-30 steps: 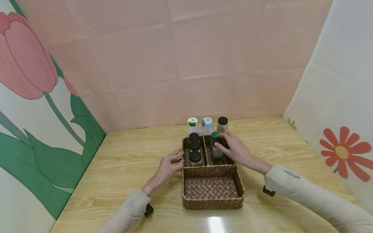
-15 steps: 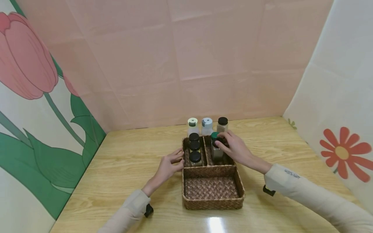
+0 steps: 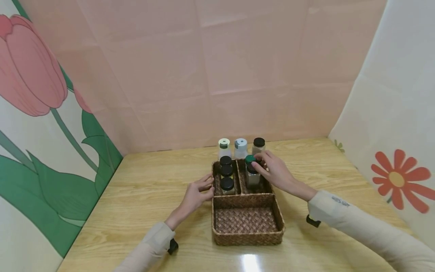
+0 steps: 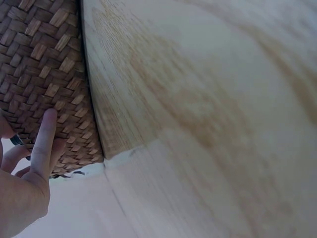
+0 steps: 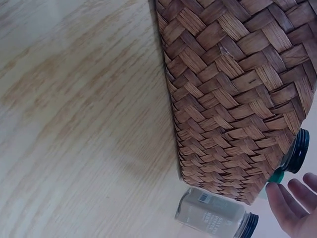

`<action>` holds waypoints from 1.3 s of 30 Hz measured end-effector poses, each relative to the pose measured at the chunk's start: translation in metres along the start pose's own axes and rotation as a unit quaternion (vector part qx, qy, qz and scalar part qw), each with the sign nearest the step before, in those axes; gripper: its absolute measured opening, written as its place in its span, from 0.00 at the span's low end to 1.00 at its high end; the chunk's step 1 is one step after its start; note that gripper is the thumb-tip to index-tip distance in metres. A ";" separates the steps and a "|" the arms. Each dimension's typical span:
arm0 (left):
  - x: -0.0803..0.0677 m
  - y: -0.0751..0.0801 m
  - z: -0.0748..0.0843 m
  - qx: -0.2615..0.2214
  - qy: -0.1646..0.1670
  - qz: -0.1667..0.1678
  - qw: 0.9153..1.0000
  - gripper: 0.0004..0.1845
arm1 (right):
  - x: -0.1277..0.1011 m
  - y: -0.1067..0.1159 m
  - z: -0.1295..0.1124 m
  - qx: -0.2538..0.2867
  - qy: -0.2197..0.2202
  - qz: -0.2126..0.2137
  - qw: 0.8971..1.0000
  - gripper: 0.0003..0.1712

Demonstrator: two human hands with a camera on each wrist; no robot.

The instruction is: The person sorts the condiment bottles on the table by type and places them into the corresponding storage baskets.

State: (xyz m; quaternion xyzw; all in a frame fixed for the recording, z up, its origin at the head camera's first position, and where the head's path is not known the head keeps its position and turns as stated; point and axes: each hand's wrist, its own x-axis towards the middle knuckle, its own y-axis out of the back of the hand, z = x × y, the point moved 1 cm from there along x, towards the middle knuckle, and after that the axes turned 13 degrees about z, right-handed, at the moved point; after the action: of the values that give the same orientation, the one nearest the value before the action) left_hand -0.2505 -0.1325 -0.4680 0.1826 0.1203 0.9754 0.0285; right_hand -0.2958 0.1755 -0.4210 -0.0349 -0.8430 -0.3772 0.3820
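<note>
A brown woven basket [image 3: 248, 238] with two narrow compartments at the back and one wide compartment in front stands before me. My left hand [image 3: 194, 194] rests its fingers against the basket's left wall; one extended finger [image 4: 45, 134] touches the weave. In the right back compartment are a black-lidded jar [image 3: 253, 178] and a green-lidded jar [image 3: 250, 159] behind it. Over them hovers my right hand [image 3: 276, 173], thumb and fingers spread at the lids. The right wrist view shows fingertips [image 5: 275, 191] by the green lid. Several black-lidded jars [image 3: 227, 183] line the left back compartment.
Behind the basket stand a bottle with a pale green cap [image 3: 224, 145], a bottle with a light blue cap [image 3: 241, 146] and a clear jar with a black lid [image 3: 259, 145]. A pink backdrop [image 3: 217, 83] rises along the far edge of the wooden table [image 3: 153, 181].
My right thumb and fingers have shifted slightly up from the front black lid, so more of that lid shows. My left hand has stayed on the basket wall.
</note>
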 end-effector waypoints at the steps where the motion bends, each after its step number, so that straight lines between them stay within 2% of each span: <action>1: 0.000 0.000 0.000 0.001 0.002 0.001 1.000 0.20 | 0.001 0.000 0.000 0.001 -0.002 0.000 1.000 0.18; 12: -0.001 0.001 0.004 0.008 -0.009 0.002 1.000 0.21 | 0.014 0.002 0.002 0.001 0.003 0.017 1.000 0.13; 19: -0.008 0.004 0.041 -0.003 0.006 -0.006 1.000 0.20 | 0.014 0.001 0.013 -0.010 0.008 0.028 1.000 0.10; 39: -0.008 0.003 0.040 0.010 -0.007 -0.003 1.000 0.19 | 0.021 0.000 0.036 -0.044 0.031 0.052 0.997 0.06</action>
State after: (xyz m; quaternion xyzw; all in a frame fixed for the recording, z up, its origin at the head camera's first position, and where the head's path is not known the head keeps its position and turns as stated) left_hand -0.2285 -0.1277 -0.4342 0.1895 0.1301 0.9727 0.0308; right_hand -0.3330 0.1947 -0.4225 -0.0839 -0.8106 -0.3939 0.4251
